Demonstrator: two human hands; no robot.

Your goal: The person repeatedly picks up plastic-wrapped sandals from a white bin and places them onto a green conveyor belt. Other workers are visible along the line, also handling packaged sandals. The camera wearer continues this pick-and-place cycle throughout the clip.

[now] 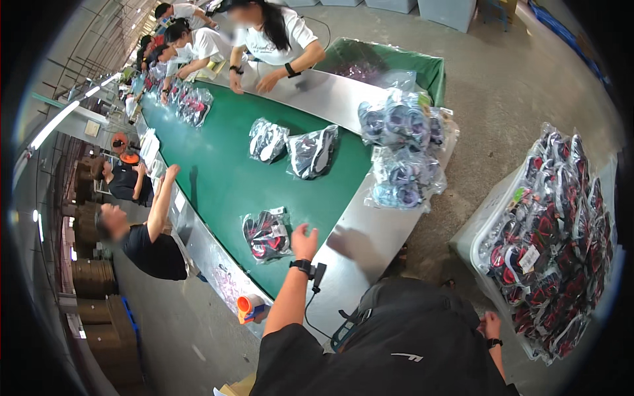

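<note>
My left hand [304, 241] is raised over the near end of the green conveyor belt [218, 155], fingers apart and holding nothing. Closest to it is a clear bag of black and red shoes [266, 235] lying on the belt, with a small gap between them. Farther up the belt rest a bag of dark shoes with white soles [313, 152] and a bag of grey and white shoes [268, 140]. Low at my right side hangs my right hand [490, 325], near the bin of bagged shoes; its fingers are partly hidden, so their state is unclear.
Bagged blue-purple shoes [404, 152] are piled on the metal ledge at right. A large white bin [477, 247] heaped with bagged black and red shoes stands on the floor. An orange tape dispenser [248, 307] sits at the left ledge. Co-workers line both sides of the belt.
</note>
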